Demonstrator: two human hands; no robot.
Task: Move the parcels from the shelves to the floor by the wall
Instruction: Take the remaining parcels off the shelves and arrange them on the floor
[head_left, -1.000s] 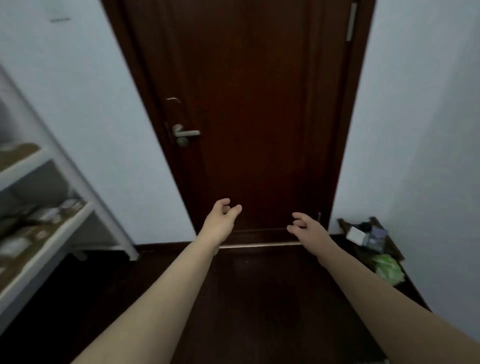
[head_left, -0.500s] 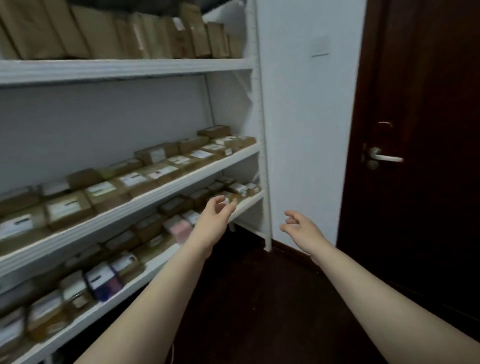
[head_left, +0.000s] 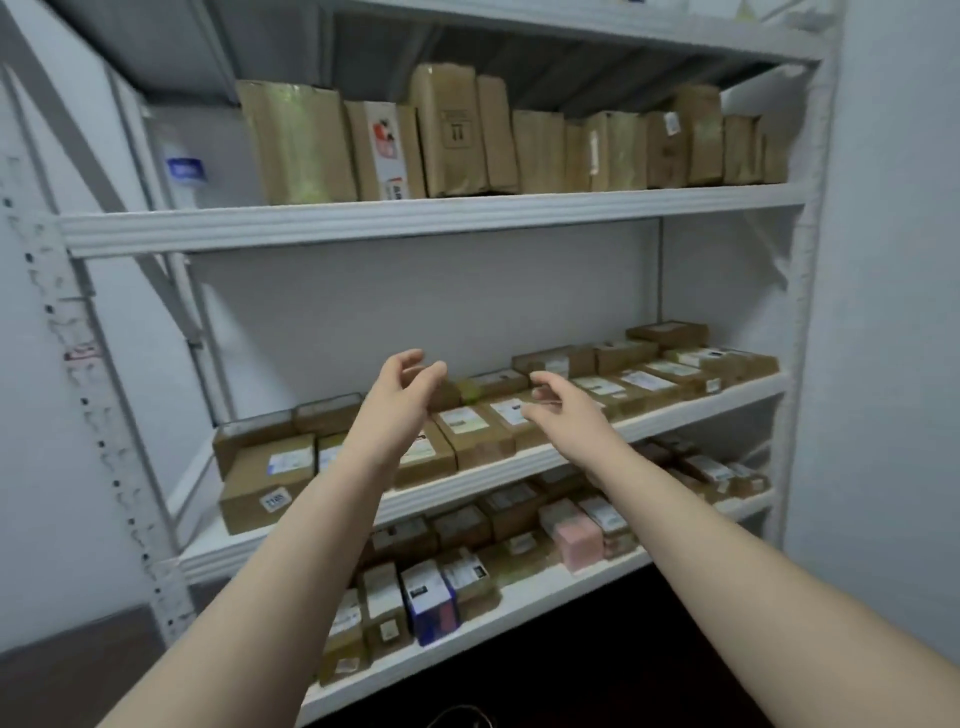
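Parcels (head_left: 470, 434) on middle shelf (head_left: 701, 406), hands empty in front

Left hand (head_left: 400, 400) and right hand (head_left: 569, 415) are held up with fingers loosely spread, nothing gripped. Labelled cardboard parcels are laid flat on the shelf just behind and between both hands.

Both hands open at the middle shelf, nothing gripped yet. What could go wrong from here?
1. The brown parcels lie packed side by side up to the front edge of the middle shelf; pulling one out may drag a neighbour off.
2. The left hand and right hand hover over different parcels; grabbing one in each hand risks a weak hold and a drop.
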